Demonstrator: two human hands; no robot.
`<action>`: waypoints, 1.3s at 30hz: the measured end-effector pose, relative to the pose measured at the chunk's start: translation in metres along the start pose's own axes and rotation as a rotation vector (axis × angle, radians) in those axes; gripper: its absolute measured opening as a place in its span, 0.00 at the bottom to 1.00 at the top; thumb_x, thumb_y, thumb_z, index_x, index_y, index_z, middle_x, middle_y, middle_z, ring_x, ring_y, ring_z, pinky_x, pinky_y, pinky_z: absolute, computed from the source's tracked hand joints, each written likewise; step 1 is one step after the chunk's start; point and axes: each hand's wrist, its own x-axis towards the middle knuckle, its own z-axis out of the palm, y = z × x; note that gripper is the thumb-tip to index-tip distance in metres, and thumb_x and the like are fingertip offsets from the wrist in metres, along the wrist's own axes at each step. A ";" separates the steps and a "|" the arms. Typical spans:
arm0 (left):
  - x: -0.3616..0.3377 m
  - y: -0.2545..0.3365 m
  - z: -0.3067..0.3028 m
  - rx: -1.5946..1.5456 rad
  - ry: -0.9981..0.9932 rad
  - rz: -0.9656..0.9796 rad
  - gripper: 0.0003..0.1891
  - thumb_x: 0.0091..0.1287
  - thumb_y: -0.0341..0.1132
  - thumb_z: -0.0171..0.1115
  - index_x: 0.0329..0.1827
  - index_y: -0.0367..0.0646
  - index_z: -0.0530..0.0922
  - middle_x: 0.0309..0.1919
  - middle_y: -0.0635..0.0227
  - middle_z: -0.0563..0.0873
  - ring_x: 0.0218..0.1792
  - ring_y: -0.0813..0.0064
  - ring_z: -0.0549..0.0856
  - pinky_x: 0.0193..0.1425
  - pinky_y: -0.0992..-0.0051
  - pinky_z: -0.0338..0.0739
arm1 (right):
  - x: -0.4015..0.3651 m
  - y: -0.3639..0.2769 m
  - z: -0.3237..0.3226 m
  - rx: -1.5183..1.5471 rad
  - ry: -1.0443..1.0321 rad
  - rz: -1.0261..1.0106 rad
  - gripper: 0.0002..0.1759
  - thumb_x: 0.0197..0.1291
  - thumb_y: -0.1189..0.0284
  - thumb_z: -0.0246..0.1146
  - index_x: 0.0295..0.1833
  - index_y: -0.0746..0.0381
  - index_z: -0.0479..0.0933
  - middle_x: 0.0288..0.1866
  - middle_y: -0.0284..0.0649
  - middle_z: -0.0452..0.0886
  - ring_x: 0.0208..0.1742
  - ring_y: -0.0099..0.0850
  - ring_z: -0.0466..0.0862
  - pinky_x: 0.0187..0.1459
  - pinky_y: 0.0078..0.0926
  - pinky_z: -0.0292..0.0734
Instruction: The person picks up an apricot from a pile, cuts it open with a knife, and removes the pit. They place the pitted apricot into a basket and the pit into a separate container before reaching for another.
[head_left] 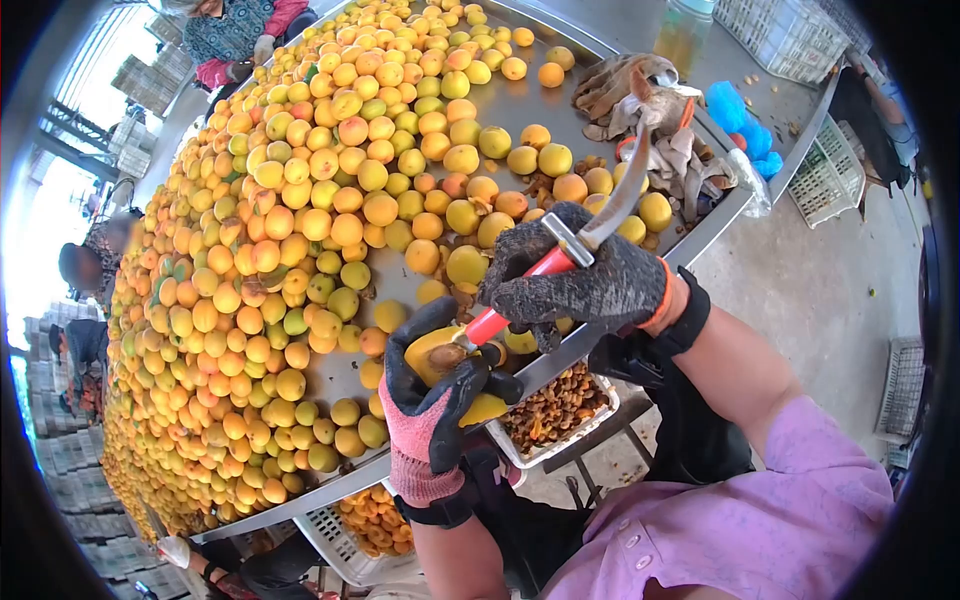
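My left hand (430,410), in a pink glove with black coated fingers, is closed around a cut apricot (425,362). The brown pit (447,355) shows in its flesh, and another yellow piece of apricot (484,409) shows lower in the same hand. My right hand (590,280), in a dark grey glove, grips a red-handled pitting knife (493,322). Its curved blade points up and away, while the metal tip at the other end touches the pit. Whole apricots (330,220) lie heaped on the metal table beyond both hands.
Below the table edge (560,365) stands a white basin (530,460) of pits, and a white crate (330,548) holds orange apricot halves. Rags (680,165), a blue plastic bag (740,125) and a jar (684,35) sit at the right. Other people (225,40) are around the table.
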 end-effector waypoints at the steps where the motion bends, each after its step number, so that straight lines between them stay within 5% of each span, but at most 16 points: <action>1: 0.000 0.002 -0.001 -0.003 0.002 -0.002 0.27 0.56 0.18 0.59 0.60 0.34 0.64 0.40 0.52 0.81 0.31 0.63 0.85 0.36 0.66 0.83 | 0.001 0.004 0.000 0.056 0.016 0.032 0.13 0.56 0.69 0.66 0.41 0.68 0.79 0.26 0.35 0.80 0.22 0.20 0.79 0.23 0.16 0.73; 7: 0.009 -0.024 -0.019 0.099 0.015 0.076 0.24 0.56 0.20 0.61 0.57 0.34 0.67 0.43 0.59 0.80 0.40 0.69 0.83 0.44 0.70 0.81 | 0.003 0.004 0.026 -0.271 0.000 -0.015 0.11 0.55 0.68 0.66 0.35 0.64 0.78 0.28 0.38 0.82 0.26 0.25 0.80 0.26 0.21 0.72; 9: 0.014 -0.033 -0.024 0.551 0.133 0.419 0.22 0.53 0.24 0.62 0.53 0.35 0.69 0.36 0.62 0.81 0.37 0.74 0.81 0.43 0.76 0.76 | 0.009 0.022 0.033 -0.486 -0.006 -0.488 0.07 0.56 0.72 0.63 0.32 0.65 0.76 0.25 0.35 0.78 0.24 0.23 0.77 0.25 0.21 0.71; 15: 0.012 -0.015 -0.019 0.466 0.034 0.234 0.24 0.55 0.26 0.61 0.57 0.36 0.69 0.44 0.61 0.80 0.46 0.72 0.80 0.52 0.75 0.74 | 0.007 0.012 0.026 -0.490 0.083 -0.396 0.11 0.56 0.72 0.65 0.26 0.63 0.71 0.24 0.35 0.77 0.23 0.23 0.76 0.25 0.23 0.70; 17: 0.007 0.013 -0.002 -0.103 -0.110 -0.100 0.24 0.61 0.37 0.58 0.58 0.34 0.69 0.45 0.60 0.80 0.40 0.70 0.83 0.47 0.75 0.76 | 0.002 0.007 0.013 0.077 0.251 0.084 0.15 0.55 0.63 0.67 0.37 0.63 0.75 0.26 0.37 0.80 0.21 0.23 0.78 0.22 0.21 0.72; 19: 0.023 -0.001 -0.007 0.049 -0.028 -0.036 0.24 0.66 0.43 0.51 0.58 0.32 0.69 0.40 0.60 0.82 0.32 0.71 0.84 0.41 0.75 0.78 | 0.003 0.016 0.008 0.021 0.211 0.071 0.16 0.55 0.63 0.68 0.39 0.64 0.74 0.28 0.35 0.81 0.24 0.16 0.78 0.22 0.14 0.72; 21: 0.036 -0.003 -0.010 0.868 -0.179 0.623 0.23 0.69 0.43 0.46 0.55 0.30 0.71 0.32 0.62 0.84 0.29 0.73 0.84 0.37 0.75 0.78 | -0.002 0.011 0.009 0.081 0.198 0.040 0.15 0.55 0.64 0.68 0.38 0.65 0.75 0.27 0.35 0.81 0.22 0.16 0.77 0.21 0.14 0.71; 22: 0.021 0.002 0.005 0.399 -0.074 0.315 0.22 0.70 0.43 0.45 0.53 0.29 0.73 0.28 0.64 0.85 0.30 0.75 0.83 0.37 0.76 0.77 | -0.003 0.008 0.007 0.022 0.192 0.051 0.13 0.55 0.66 0.68 0.37 0.64 0.77 0.26 0.33 0.81 0.21 0.16 0.76 0.20 0.14 0.70; 23: 0.023 0.001 0.001 0.569 -0.113 0.438 0.22 0.70 0.44 0.45 0.51 0.30 0.74 0.29 0.63 0.85 0.30 0.75 0.83 0.39 0.77 0.77 | -0.004 0.006 0.005 -0.046 0.176 -0.001 0.11 0.56 0.67 0.67 0.37 0.64 0.78 0.25 0.32 0.80 0.21 0.16 0.76 0.20 0.13 0.68; 25: 0.026 0.001 -0.001 -0.016 -0.121 -0.059 0.22 0.70 0.43 0.45 0.52 0.31 0.74 0.31 0.62 0.85 0.30 0.76 0.84 0.40 0.79 0.76 | -0.008 -0.006 0.002 -0.032 0.164 0.106 0.09 0.55 0.71 0.67 0.36 0.67 0.79 0.27 0.35 0.80 0.20 0.18 0.78 0.20 0.12 0.71; 30: 0.019 -0.013 -0.009 -0.052 -0.223 -0.030 0.19 0.69 0.41 0.50 0.52 0.34 0.76 0.34 0.64 0.84 0.31 0.77 0.83 0.40 0.80 0.76 | -0.005 -0.010 -0.006 -0.204 -0.057 0.007 0.08 0.53 0.73 0.66 0.36 0.67 0.79 0.27 0.40 0.82 0.31 0.28 0.82 0.34 0.25 0.76; 31: 0.017 -0.019 -0.011 0.100 -0.270 0.076 0.18 0.68 0.40 0.52 0.51 0.35 0.77 0.34 0.65 0.84 0.32 0.79 0.82 0.40 0.80 0.76 | -0.004 -0.007 -0.005 -0.207 -0.060 0.008 0.08 0.53 0.73 0.66 0.36 0.67 0.79 0.27 0.40 0.82 0.31 0.28 0.82 0.34 0.25 0.76; 33: 0.028 -0.034 -0.008 0.199 -0.167 -0.155 0.13 0.68 0.37 0.54 0.45 0.36 0.79 0.32 0.71 0.83 0.34 0.86 0.79 0.39 0.81 0.74 | -0.001 0.003 -0.002 -0.368 -0.236 -0.237 0.08 0.56 0.70 0.63 0.32 0.65 0.78 0.20 0.37 0.78 0.21 0.25 0.78 0.23 0.23 0.71; 36: 0.027 -0.032 -0.008 0.392 -0.158 -0.001 0.13 0.68 0.36 0.53 0.45 0.35 0.79 0.30 0.70 0.82 0.32 0.85 0.79 0.39 0.82 0.74 | -0.002 0.004 0.003 -0.358 -0.149 -0.238 0.07 0.55 0.72 0.65 0.31 0.65 0.77 0.22 0.38 0.79 0.21 0.26 0.77 0.24 0.23 0.70; 38: 0.024 -0.031 -0.010 0.458 -0.108 0.338 0.13 0.69 0.37 0.53 0.47 0.37 0.78 0.27 0.69 0.82 0.31 0.80 0.81 0.37 0.81 0.75 | -0.003 0.000 0.005 -0.401 -0.001 -0.147 0.08 0.56 0.72 0.65 0.31 0.66 0.77 0.21 0.35 0.79 0.21 0.21 0.76 0.22 0.21 0.68; 39: 0.030 -0.050 -0.027 0.094 -0.058 0.122 0.15 0.71 0.39 0.49 0.51 0.39 0.76 0.26 0.65 0.82 0.29 0.76 0.83 0.32 0.79 0.77 | -0.004 -0.007 0.004 -0.300 0.052 -0.017 0.07 0.57 0.72 0.65 0.32 0.66 0.78 0.23 0.34 0.80 0.23 0.19 0.77 0.21 0.17 0.68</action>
